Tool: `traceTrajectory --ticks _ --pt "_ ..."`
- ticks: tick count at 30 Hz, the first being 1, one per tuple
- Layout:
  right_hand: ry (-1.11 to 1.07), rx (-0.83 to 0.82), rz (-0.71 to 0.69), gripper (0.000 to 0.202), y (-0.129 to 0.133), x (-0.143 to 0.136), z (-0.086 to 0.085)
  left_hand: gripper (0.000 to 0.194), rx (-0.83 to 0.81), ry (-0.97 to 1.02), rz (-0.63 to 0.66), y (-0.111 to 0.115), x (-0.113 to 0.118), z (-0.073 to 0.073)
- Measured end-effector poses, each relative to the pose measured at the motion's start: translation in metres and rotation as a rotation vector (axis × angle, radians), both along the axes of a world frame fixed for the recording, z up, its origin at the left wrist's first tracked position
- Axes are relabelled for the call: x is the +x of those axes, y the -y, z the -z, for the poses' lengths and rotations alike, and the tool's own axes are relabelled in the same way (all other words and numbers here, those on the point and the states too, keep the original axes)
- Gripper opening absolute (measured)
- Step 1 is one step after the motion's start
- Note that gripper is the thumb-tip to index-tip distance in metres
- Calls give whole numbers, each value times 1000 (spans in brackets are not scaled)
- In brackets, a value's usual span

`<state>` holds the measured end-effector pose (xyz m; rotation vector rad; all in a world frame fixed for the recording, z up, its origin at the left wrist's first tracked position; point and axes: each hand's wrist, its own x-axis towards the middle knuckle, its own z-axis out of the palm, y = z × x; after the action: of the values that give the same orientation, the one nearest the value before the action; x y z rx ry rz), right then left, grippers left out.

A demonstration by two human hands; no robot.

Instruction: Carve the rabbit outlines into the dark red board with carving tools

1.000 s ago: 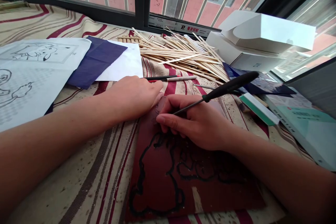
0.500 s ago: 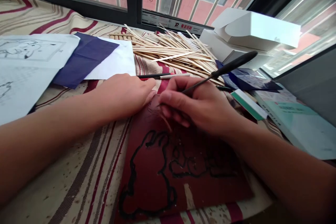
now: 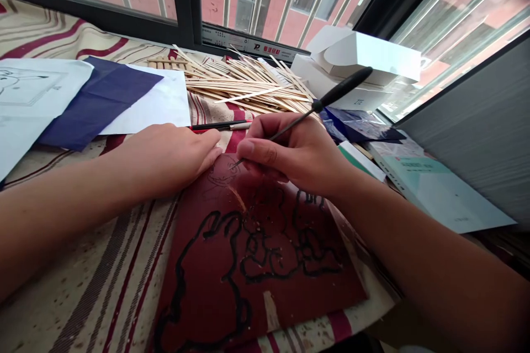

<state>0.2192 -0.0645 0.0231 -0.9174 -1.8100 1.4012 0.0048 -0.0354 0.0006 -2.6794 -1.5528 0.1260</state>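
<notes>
A dark red board (image 3: 207,292) lies on the striped cloth, with black-lined animal figures cut in it and crumbs on its surface. My right hand (image 3: 290,149) is closed round a thin metal tool with a black handle (image 3: 345,87); the tool's tip touches a faint line drawing (image 3: 222,172) near the board's top left corner. My left hand (image 3: 178,151) rests palm down at that corner, its fingers together and bent over the edge. What lies under its palm is hidden.
Beyond the hands are black and grey pens (image 3: 219,125) and a pile of thin wooden sticks (image 3: 248,85). Paper sheets (image 3: 37,85) and dark blue sheets (image 3: 95,105) lie left. White boxes (image 3: 364,58) and a pale green book (image 3: 443,187) are on the right.
The view has shifted to the right, showing more of the board's figures. My right hand and the tool have moved slightly off the board's middle figures; the left hand still holds the corner.
</notes>
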Motion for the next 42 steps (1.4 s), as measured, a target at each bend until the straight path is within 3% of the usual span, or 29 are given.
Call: traceTrajectory --ticks 3,9,14,18,23,29,42 --pt "23 21 -12 36 -11 9 5 50 -10 -157 -20 2 1 -4" --pt "74 2 -95 34 -15 8 16 42 42 -127 -2 6 4 -9" --pt "99 39 20 34 -6 8 21 40 17 -146 -1 6 6 -10" --pt "213 75 2 28 -1 19 21 43 -26 -153 -22 5 6 -9" --pt "182 76 -55 28 -1 23 21 47 -43 -164 -69 4 7 -8" --pt "215 110 -82 22 -2 18 19 37 -129 -143 -116 5 11 -10" --pt "335 267 -68 21 0 18 15 43 -102 -111 -108 3 9 -7"
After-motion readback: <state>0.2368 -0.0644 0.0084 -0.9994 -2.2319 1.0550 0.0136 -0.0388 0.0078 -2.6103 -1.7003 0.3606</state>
